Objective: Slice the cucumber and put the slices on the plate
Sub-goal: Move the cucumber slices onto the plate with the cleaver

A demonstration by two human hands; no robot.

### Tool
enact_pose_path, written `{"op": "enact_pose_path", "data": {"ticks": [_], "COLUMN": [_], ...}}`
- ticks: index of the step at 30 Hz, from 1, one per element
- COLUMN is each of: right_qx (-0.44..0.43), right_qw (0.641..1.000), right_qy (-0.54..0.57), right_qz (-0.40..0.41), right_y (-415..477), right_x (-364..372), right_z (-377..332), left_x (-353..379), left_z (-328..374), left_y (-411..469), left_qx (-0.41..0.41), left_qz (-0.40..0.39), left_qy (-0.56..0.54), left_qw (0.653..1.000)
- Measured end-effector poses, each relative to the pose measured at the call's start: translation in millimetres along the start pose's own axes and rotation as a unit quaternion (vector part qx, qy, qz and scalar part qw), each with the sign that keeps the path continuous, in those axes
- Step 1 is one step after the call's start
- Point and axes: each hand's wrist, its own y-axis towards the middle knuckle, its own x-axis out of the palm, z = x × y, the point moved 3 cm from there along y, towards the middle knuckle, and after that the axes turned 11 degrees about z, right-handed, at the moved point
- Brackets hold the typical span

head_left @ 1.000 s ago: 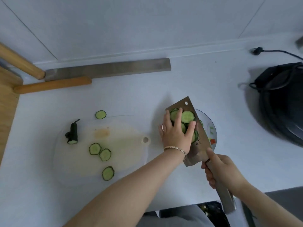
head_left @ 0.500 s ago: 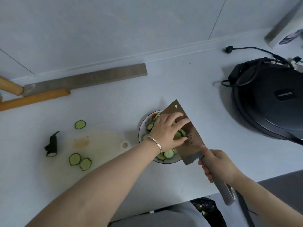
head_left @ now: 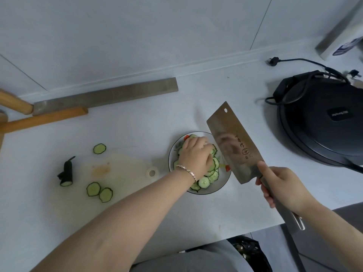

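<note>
The right hand [head_left: 282, 185] is wrapped round the steel handle of a cleaver [head_left: 233, 142], held above the worktop [head_left: 196, 213] with its broad blade tilted over the right rim of the plate [head_left: 223, 184]. The left hand [head_left: 196, 154], a bracelet [head_left: 186, 170] at the wrist, lies knuckles up on the heap of cucumber slices [head_left: 204, 181] in that plate. Its fingers bend down into the heap, and whether they pinch any slice cannot be told. Left of the plate is a pale cutting board [head_left: 121, 173]. Two loose slices [head_left: 93, 189] lie touching on its near part, and a single slice [head_left: 99, 148] sits at its far edge. The dark cucumber stub [head_left: 66, 173] rests near the board's left edge. A black electric griddle [head_left: 322, 122] stands well to the right, and a metal bar [head_left: 106, 95] lies along the wall
</note>
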Motion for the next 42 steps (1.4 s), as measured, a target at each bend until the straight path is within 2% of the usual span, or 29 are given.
{"op": "enact_pose_path", "data": {"ticks": [3, 5, 7, 10, 13, 14, 16, 18, 19, 21, 26, 31, 36, 40, 42], "right_qx": [-0.002, -0.007, -0.012, -0.020, -0.028, -0.027, -0.021, -0.005, 0.003, 0.013, 0.032, 0.043, 0.075, 0.096, 0.104], "right_qw": [1.000, 1.000, 1.000, 0.999, 0.996, 0.995, 0.990, 0.985, 0.982, 0.978, 0.972, 0.972, 0.972, 0.971, 0.969], "right_qy": [-0.005, -0.012, -0.013, -0.016, 0.008, 0.021, 0.040, 0.061, 0.065, 0.070, 0.055, 0.046, 0.065, 0.087, 0.098], "right_qz": [-0.001, 0.000, -0.001, -0.022, -0.081, -0.098, -0.132, -0.161, -0.177, -0.196, -0.225, -0.228, -0.211, -0.202, -0.201], "right_y": [-3, -6, -9, -17, -29, -31, -37, -42, -46, -50, -58, -67, -75, -78, -78], "right_x": [7, 16, 23, 38, 76, 88, 118, 148, 165, 188, 221, 235, 249, 266, 274], "right_z": [-4, -7, -9, -15, -26, -27, -28, -26, -24, -19, -4, 10, 15, 10, 7], "left_x": [-1, -3, -15, -44, -74, -80, -89, -96, -101, -102, -96, -88, -73, -64, -64], "left_z": [-13, -25, -36, -66, -113, -126, -148, -169, -180, -193, -201, -201, -189, -183, -186], "left_y": [-9, -22, -34, -60, -114, -131, -168, -197, -213, -227, -229, -226, -215, -206, -203], "left_qx": [-0.032, -0.005, -0.011, -0.142, -0.276, -0.310, -0.368, -0.369, -0.359, -0.350, -0.332, -0.375, -0.481, -0.540, -0.546], "left_qz": [-0.080, -0.123, -0.080, 0.001, 0.042, 0.025, -0.081, -0.202, -0.237, -0.254, -0.203, -0.118, 0.000, 0.053, 0.073], "left_qy": [-0.030, -0.062, -0.089, -0.116, -0.062, -0.049, -0.036, 0.033, 0.068, 0.091, 0.060, 0.032, -0.008, -0.107, -0.133], "left_qw": [0.996, 0.990, 0.993, 0.983, 0.958, 0.949, 0.926, 0.907, 0.900, 0.897, 0.919, 0.919, 0.877, 0.833, 0.824]}}
